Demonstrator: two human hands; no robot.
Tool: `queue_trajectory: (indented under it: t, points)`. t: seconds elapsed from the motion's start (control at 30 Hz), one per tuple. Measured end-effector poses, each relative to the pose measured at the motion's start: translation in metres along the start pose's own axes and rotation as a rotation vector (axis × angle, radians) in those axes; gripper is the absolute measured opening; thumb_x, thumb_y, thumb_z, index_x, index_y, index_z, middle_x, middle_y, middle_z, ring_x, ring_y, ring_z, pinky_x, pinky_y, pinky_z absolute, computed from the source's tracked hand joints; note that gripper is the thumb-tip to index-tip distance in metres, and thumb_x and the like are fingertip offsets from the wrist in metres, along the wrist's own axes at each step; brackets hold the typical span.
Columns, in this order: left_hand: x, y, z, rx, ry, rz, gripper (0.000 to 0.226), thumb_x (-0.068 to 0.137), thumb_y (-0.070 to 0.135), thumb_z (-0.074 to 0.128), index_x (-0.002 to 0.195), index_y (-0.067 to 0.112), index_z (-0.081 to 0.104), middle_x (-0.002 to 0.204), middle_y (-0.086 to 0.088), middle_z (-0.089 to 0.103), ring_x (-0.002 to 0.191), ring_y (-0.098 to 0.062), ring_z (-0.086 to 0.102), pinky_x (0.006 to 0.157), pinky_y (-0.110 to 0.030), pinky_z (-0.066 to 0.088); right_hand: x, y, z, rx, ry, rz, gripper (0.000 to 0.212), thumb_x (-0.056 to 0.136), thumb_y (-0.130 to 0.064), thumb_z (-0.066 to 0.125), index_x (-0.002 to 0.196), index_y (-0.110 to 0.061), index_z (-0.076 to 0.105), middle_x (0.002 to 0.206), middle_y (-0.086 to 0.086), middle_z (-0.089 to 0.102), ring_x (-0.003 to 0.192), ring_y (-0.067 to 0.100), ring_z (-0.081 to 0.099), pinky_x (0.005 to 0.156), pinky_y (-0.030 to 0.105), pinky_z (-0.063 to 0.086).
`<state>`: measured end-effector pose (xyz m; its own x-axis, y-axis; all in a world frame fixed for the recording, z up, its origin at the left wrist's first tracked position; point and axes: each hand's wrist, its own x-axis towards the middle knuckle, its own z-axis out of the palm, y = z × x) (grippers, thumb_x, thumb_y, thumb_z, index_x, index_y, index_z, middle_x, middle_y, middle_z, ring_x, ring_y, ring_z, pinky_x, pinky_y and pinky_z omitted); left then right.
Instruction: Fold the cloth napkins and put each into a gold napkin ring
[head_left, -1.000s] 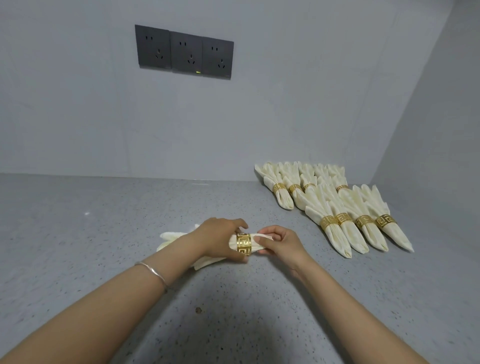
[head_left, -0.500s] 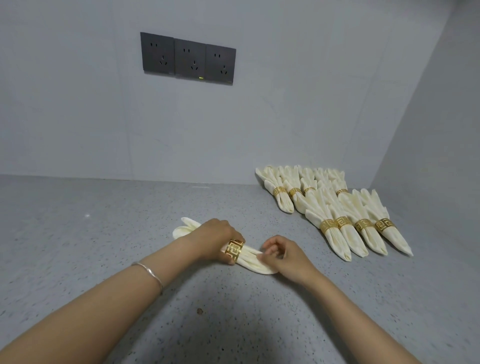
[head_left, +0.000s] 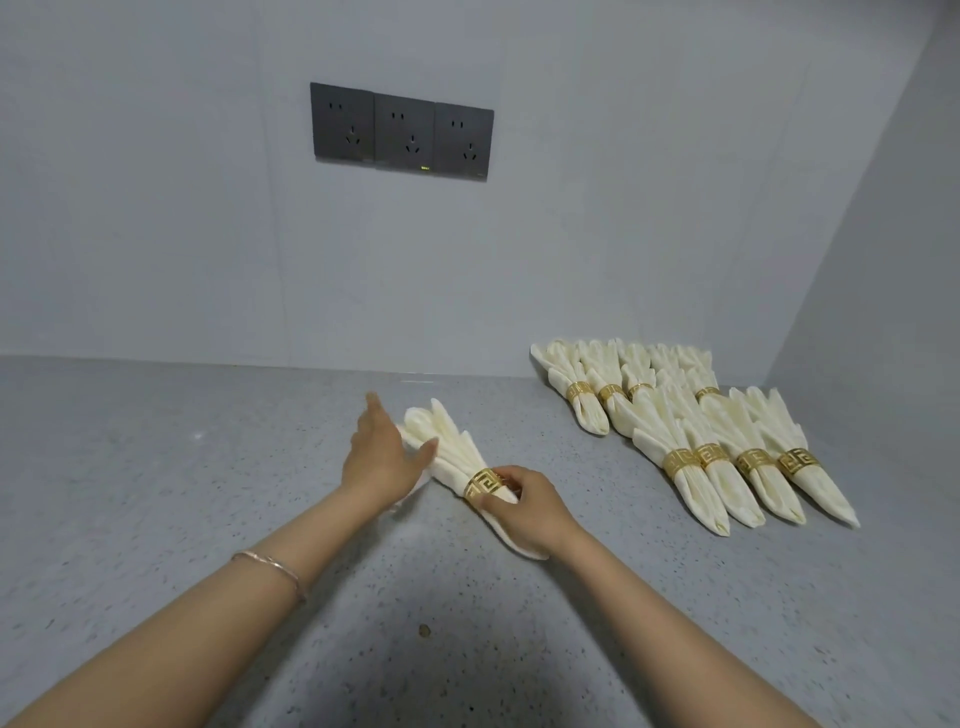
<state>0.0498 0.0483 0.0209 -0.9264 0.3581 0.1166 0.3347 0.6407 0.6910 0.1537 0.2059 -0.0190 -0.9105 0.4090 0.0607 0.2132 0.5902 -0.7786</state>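
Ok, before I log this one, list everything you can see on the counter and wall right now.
current napkin: one, cream, folded, mid-counter between the hands
gold ring: one, around the current napkin
finished napkins: at least eight, cream, eight gold rings showing, two rows at right near the corner
wall sockets: three, dark grey, back wall
counter: one, grey speckled
speck: one, brown, near counter
bracelet: one, metallic, left wrist
left hand: fingers straight, touching the napkin's fanned end
right hand: grips the napkin at the ring
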Motion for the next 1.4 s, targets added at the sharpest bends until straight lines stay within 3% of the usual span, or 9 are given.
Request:
queue_trajectory:
  t: [0.1, 0.17, 0.27, 0.4, 0.57, 0.8, 0.93, 1.13, 1.4]
  points:
    - [0.001, 0.014, 0.021, -0.361, -0.183, -0.227, 0.098, 0.09, 0.052, 0.053, 0.149, -0.003, -0.003, 0.146, -0.023, 0.037, 0.124, -0.035, 0.051, 0.103, -0.042, 0.043, -0.005, 0.004, -0.006, 0.229, 0.146, 0.05, 0.034, 0.085, -0.031, 0.068, 0.114, -0.015, 0.062, 0.104, -0.002, 0.066, 0.088, 0.009, 0.06, 0.067, 0.012, 0.042]
    - [-0.003, 0.028, 0.036, -0.594, -0.287, -0.263, 0.084, 0.09, 0.05, 0.055, 0.143, -0.007, 0.024, 0.118, -0.019, 0.06, 0.096, -0.029, 0.068, 0.086, -0.04, 0.056, -0.009, 0.008, -0.016, 0.372, 0.24, 0.067, 0.03, 0.085, -0.025, 0.07, 0.111, -0.016, 0.06, 0.1, -0.002, 0.066, 0.086, 0.009, 0.06, 0.066, 0.011, 0.044]
    - [-0.011, 0.052, 0.059, -0.791, -0.407, -0.217, 0.047, 0.09, 0.041, 0.06, 0.11, -0.001, 0.058, 0.094, -0.013, 0.07, 0.071, -0.017, 0.07, 0.067, -0.027, 0.06, -0.016, 0.017, -0.029, 0.459, 0.314, 0.024, 0.031, 0.082, -0.015, 0.072, 0.11, -0.014, 0.058, 0.093, -0.002, 0.065, 0.083, 0.01, 0.062, 0.066, 0.011, 0.046]
    - [-0.008, 0.084, 0.094, -0.856, -0.407, -0.207, 0.035, 0.088, 0.034, 0.067, 0.104, 0.006, 0.053, 0.091, -0.01, 0.067, 0.063, -0.013, 0.064, 0.055, -0.02, 0.056, -0.025, 0.037, -0.053, 0.357, 0.414, 0.0, 0.033, 0.079, -0.024, 0.075, 0.106, -0.02, 0.056, 0.093, -0.006, 0.065, 0.085, 0.008, 0.062, 0.073, 0.021, 0.049]
    - [0.001, 0.124, 0.138, -0.878, -0.45, -0.207, 0.024, 0.091, 0.028, 0.064, 0.098, 0.009, 0.051, 0.088, -0.01, 0.065, 0.059, -0.012, 0.06, 0.053, -0.02, 0.052, -0.027, 0.066, -0.092, 0.125, 0.519, 0.013, 0.036, 0.08, -0.037, 0.072, 0.106, -0.022, 0.053, 0.095, -0.015, 0.06, 0.091, 0.007, 0.06, 0.071, 0.014, 0.042]
    - [0.025, 0.154, 0.189, -0.654, -0.466, -0.204, 0.04, 0.092, 0.028, 0.062, 0.118, -0.001, 0.054, 0.099, -0.015, 0.068, 0.066, -0.015, 0.063, 0.05, -0.02, 0.05, -0.032, 0.122, -0.129, -0.396, 0.634, 0.004, 0.07, 0.085, -0.07, 0.035, 0.136, -0.023, 0.047, 0.144, -0.003, 0.043, 0.136, 0.016, 0.033, 0.114, 0.039, 0.024]
    - [0.036, 0.159, 0.203, -0.599, -0.456, -0.239, 0.04, 0.092, 0.026, 0.062, 0.121, -0.001, 0.054, 0.103, -0.018, 0.069, 0.066, -0.015, 0.064, 0.053, -0.022, 0.054, -0.034, 0.142, -0.129, -0.406, 0.465, 0.117, 0.075, 0.088, -0.068, 0.036, 0.149, -0.027, 0.024, 0.157, -0.008, 0.019, 0.146, 0.012, 0.006, 0.119, 0.036, -0.001]
    - [0.039, 0.165, 0.213, -0.6, -0.44, -0.282, 0.043, 0.09, 0.025, 0.064, 0.121, -0.002, 0.051, 0.102, -0.021, 0.068, 0.065, -0.018, 0.066, 0.047, -0.023, 0.054, -0.029, 0.149, -0.125, -0.41, 0.413, 0.118, 0.107, 0.065, -0.09, 0.01, 0.151, -0.027, 0.015, 0.159, -0.008, 0.01, 0.145, 0.008, 0.004, 0.117, 0.037, -0.001]
    - [0.033, 0.16, 0.198, -0.56, -0.448, -0.232, 0.04, 0.09, 0.031, 0.064, 0.109, -0.004, 0.06, 0.083, -0.016, 0.068, 0.061, -0.019, 0.064, 0.056, -0.025, 0.055, -0.035, 0.143, -0.125, -0.37, 0.45, 0.078, 0.085, 0.081, -0.076, 0.028, 0.15, -0.028, 0.017, 0.158, -0.009, 0.012, 0.146, 0.008, 0.005, 0.117, 0.035, -0.003]
